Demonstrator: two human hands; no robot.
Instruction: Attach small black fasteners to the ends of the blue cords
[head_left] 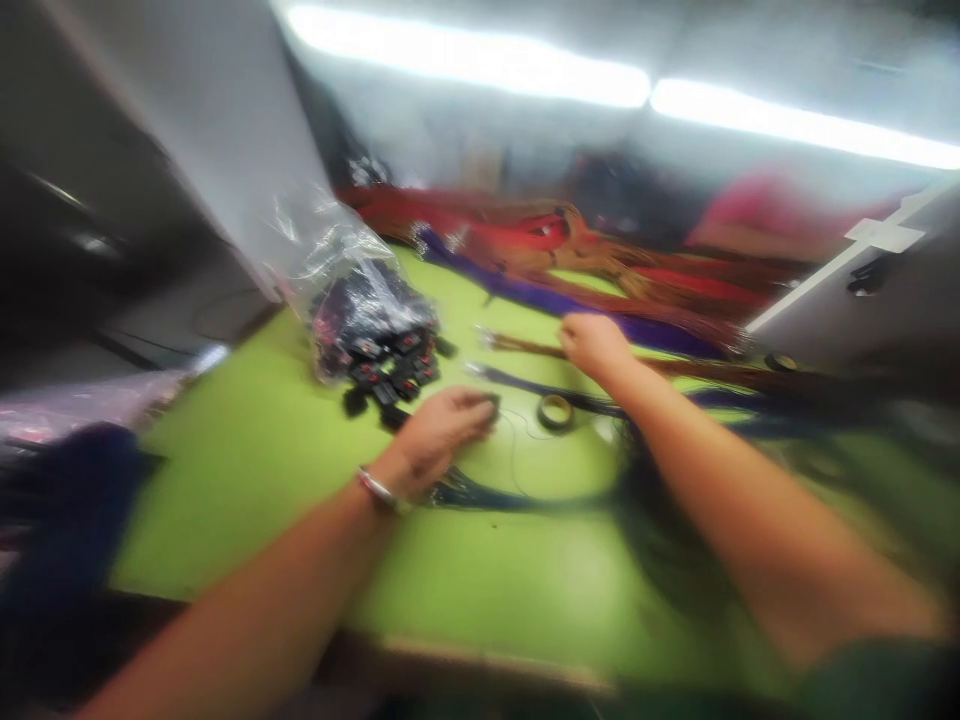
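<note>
The picture is blurred by motion. My left hand (442, 430) rests on the green table (285, 440), fingers curled around a small dark part, beside a spill of black connectors (390, 375). A bracelet circles that wrist. My right hand (592, 342) reaches farther back and closes on a brown wire bundle (525, 345). Between the hands lie a small tape roll (556, 411) and a dark blue wire bundle (517, 382); thin dark wires (487, 495) trail under my left wrist.
A clear plastic bag (352, 290) holding more black connectors lies at the back left. Red, orange and purple wire bundles (570, 260) stretch across the far side. A grey panel (210, 130) stands left, a white frame (847, 270) right.
</note>
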